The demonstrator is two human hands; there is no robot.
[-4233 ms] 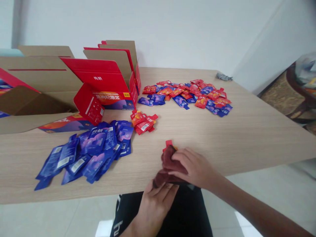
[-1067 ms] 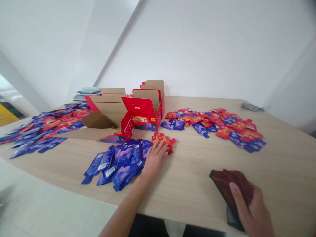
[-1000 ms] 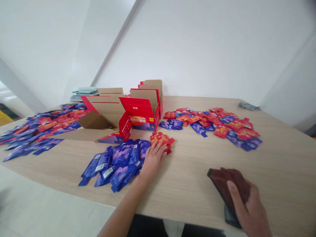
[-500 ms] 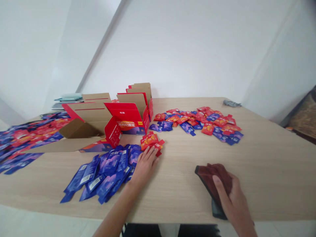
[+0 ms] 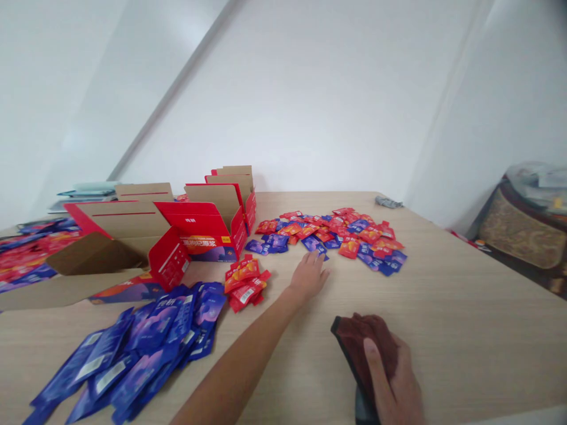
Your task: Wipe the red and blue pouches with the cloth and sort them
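Note:
My left hand (image 5: 309, 276) reaches forward over the table, palm down, fingers stretched out. Its fingertips are at a blue sachet (image 5: 313, 244) on the near edge of a mixed pile of red and blue sachets (image 5: 345, 227); whether they touch it I cannot tell. In my right hand (image 5: 396, 378) is a crumpled reddish-brown cloth (image 5: 367, 336) with a black edge, the thumb pressed on top. Left of my left forearm lies a small heap of red sachets (image 5: 245, 280). Beside it is a larger heap of blue sachets (image 5: 150, 336).
Open red cardboard boxes (image 5: 204, 242) stand at the left, their flaps raised. More sachets (image 5: 35, 254) spread at the far left, near a stack of pale folders (image 5: 84, 195). A grey crumpled item (image 5: 388, 202) lies at the back, and a patterned brown bag (image 5: 525, 227) is beyond the right edge.
My left hand has left the small red heap and moved right and forward to the mixed pile. The right hand keeps the cloth. The view has turned to the right.

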